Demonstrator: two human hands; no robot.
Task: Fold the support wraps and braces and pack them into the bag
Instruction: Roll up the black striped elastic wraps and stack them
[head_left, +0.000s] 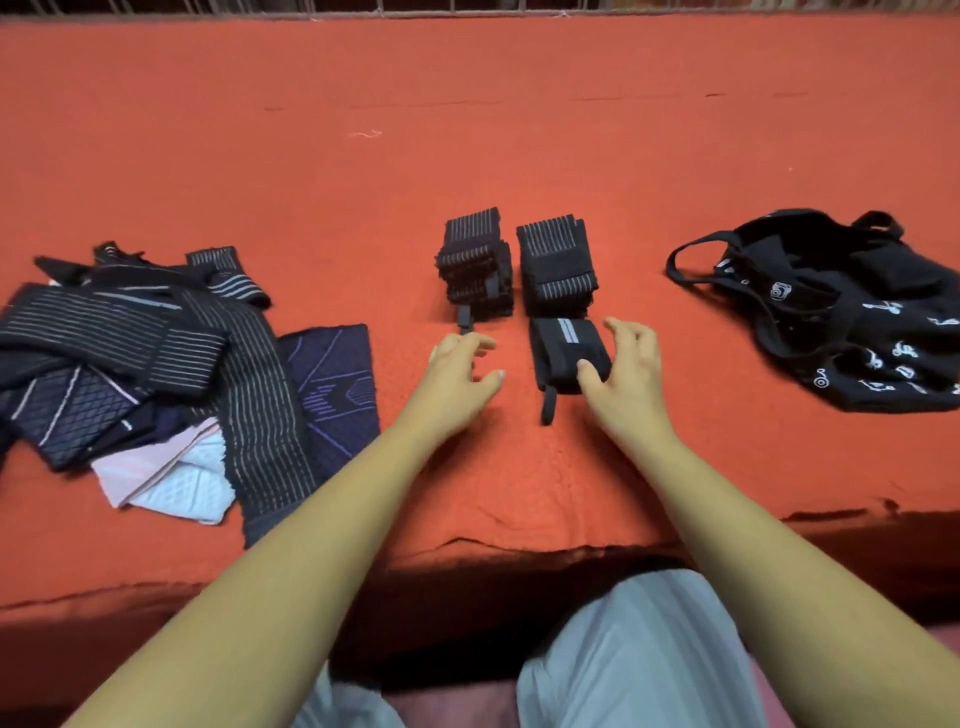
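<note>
A folded black wrist wrap (563, 348) with a grey stripe lies just in front of two stacks of folded black striped wraps, the left stack (474, 265) and the right stack (557, 267). My right hand (626, 371) grips the wrap's right end, thumb on its near side and fingers curled over its far edge. A strap loop hangs from the wrap toward me. My left hand (460, 376) hovers to the wrap's left, fingers loosely curled and holding nothing. The black bag (852, 317) with white prints lies open at the right, dark items inside.
A loose pile of unfolded wraps and braces (156, 364), black, navy, pink and white, sprawls at the left. Everything lies on an orange cloth (519, 130) whose front edge runs just above my knees. A railing lines the far edge.
</note>
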